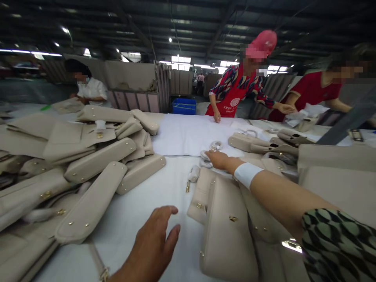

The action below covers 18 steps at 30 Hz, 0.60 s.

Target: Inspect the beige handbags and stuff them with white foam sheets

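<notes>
My left hand [155, 239] is open over the white table cover [164, 188], thumb and fingers apart and nothing between them. Stretched far forward, my right hand [219, 159] has its fingers closed at a coiled strap in clear wrapping [204, 154]; the grip is partly hidden. A second wrapped coil [216, 145] lies just beyond. Below my right forearm rests a beige handbag [229, 231] with a gold clasp and small metal feet. A wrapped strap end with a gold hook [192, 175] lies beside it.
A heap of beige handbags [91, 199] covers the left side. More beige bags [331, 172] lie at the right, near a grey metal bar [349, 111]. Across the table stand a person in a red apron [232, 98] and another in red [317, 94]. A blue bin [184, 106] stands behind.
</notes>
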Available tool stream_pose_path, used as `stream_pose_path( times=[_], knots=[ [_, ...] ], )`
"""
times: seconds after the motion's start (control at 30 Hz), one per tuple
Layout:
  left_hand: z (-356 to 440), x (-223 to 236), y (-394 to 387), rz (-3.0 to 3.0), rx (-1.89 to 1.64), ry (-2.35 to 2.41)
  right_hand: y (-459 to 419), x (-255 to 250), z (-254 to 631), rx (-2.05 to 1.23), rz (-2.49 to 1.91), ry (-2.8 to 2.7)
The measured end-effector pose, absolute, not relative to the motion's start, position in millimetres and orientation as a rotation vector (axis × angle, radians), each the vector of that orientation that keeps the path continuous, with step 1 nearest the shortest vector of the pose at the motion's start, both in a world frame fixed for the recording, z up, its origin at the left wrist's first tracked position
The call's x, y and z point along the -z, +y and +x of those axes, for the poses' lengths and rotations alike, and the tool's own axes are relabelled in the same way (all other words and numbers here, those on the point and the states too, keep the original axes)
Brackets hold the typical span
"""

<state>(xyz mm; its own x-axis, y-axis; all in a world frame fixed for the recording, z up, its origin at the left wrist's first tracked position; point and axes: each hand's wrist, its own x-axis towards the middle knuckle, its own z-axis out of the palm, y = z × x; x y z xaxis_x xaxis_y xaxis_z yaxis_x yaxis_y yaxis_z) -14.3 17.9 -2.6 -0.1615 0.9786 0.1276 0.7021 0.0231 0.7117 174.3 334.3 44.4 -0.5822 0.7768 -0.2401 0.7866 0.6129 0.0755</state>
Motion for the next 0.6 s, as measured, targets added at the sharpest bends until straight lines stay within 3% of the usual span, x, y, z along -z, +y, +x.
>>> stream_pose_path(
  times=[0.17, 0.33, 0.6],
  knots=[
    [-19.3, 20.9, 108.0, 1.638, -0.778, 1.861, 364.8, 16.1, 162.8, 0.093, 1.219, 2.479],
    [7.8, 68.2, 199.3, 1.597, -0.770, 1.832, 378.1, 36.8, 153.3, 0.062, 1.217, 2.468],
    [20.7, 108.5, 240.2, 1.351, -1.133, 1.760, 392.8, 50.5, 169.0, 0.169, 1.438, 2.422]
  ],
)
